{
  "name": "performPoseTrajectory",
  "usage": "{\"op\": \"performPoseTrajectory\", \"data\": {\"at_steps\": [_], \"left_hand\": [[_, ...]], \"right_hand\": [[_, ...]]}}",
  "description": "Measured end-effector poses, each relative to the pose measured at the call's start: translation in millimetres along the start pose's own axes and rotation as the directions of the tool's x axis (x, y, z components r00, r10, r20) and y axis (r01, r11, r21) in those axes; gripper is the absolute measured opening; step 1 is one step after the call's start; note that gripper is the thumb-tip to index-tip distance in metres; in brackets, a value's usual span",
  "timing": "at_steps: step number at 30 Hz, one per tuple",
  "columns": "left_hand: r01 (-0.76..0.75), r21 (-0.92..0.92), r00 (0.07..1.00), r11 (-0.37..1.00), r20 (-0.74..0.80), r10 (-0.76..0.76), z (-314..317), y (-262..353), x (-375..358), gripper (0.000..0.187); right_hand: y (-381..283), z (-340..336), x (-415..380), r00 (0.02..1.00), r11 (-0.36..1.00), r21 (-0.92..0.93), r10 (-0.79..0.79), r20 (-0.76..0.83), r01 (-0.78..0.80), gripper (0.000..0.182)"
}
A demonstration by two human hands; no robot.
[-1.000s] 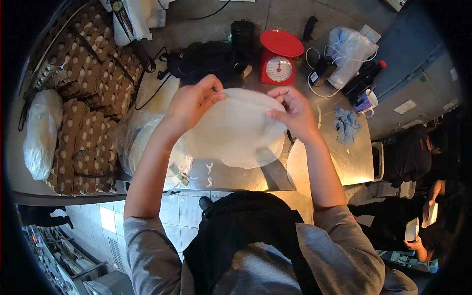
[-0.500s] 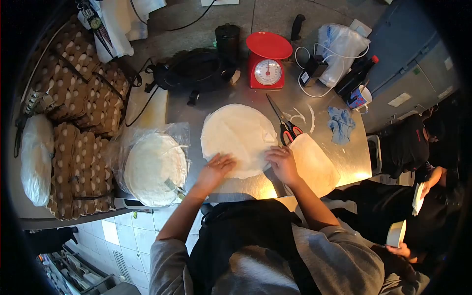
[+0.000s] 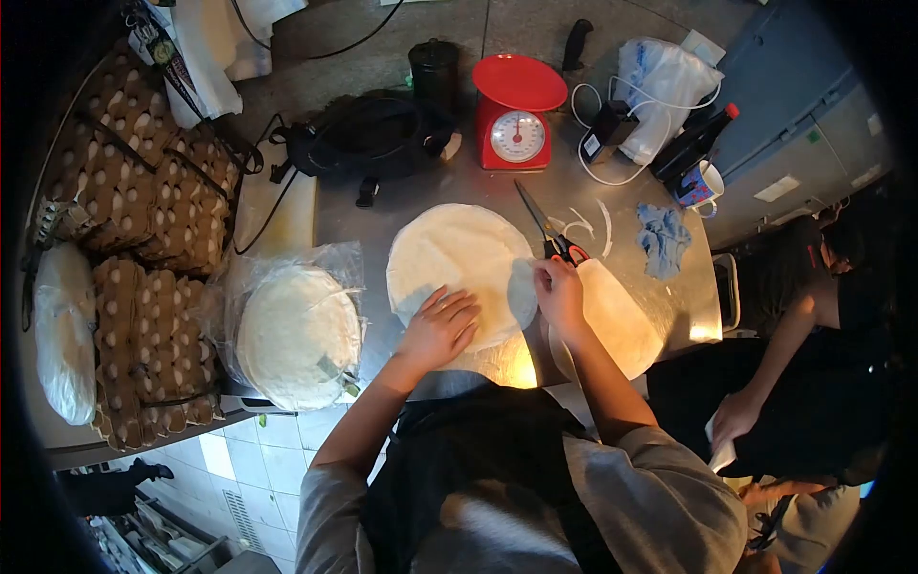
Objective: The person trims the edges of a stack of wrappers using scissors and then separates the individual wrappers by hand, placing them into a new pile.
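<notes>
A stack of thin, pale round dough sheets (image 3: 459, 249) lies on the metal table in front of me. My left hand (image 3: 442, 330) rests flat on its near part, fingers spread. At the right edge, my right hand (image 3: 559, 292) has its thumb and fingers pinched together on the rim of the dough. Beside that hand a folded pale sheet (image 3: 612, 320) reaches toward the table's front edge. Scissors with red and black handles (image 3: 564, 251) lie just beyond my right hand. More round sheets (image 3: 298, 335) sit on clear plastic at the left.
A red kitchen scale (image 3: 516, 124) stands at the back, near a black bag (image 3: 368, 139). Stacked egg trays (image 3: 153, 335) fill the left side. A blue cloth (image 3: 663, 239), a mug (image 3: 700, 187) and dough scraps (image 3: 604, 225) are at right. Another person (image 3: 784, 383) stands close on the right.
My left hand has slid slightly right and flattened on the dough. My right hand has risen a little and its fingers have closed at the rim. The person at right has moved an arm nearer.
</notes>
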State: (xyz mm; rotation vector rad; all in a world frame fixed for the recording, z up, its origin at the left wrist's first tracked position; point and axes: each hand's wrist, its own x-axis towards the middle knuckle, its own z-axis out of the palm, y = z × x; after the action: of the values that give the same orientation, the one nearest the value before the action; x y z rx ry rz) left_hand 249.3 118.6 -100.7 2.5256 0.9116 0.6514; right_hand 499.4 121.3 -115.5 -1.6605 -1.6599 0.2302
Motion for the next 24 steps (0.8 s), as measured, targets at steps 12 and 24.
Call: {"op": "performPoseTrajectory", "data": {"at_steps": [12,24], "left_hand": [[-0.116,0.126,0.976,0.985,0.199,0.089,53,-6,48,0.052],[-0.125,0.114,0.986,0.986,0.126,0.110,53,-4,47,0.053]], "right_hand": [[21,16,11,0.978,0.977,-0.077,0.190,-0.083,-0.196,0.004],[71,-21,41,0.748,0.882,0.299,0.469,-0.469,-0.365,0.012]]}}
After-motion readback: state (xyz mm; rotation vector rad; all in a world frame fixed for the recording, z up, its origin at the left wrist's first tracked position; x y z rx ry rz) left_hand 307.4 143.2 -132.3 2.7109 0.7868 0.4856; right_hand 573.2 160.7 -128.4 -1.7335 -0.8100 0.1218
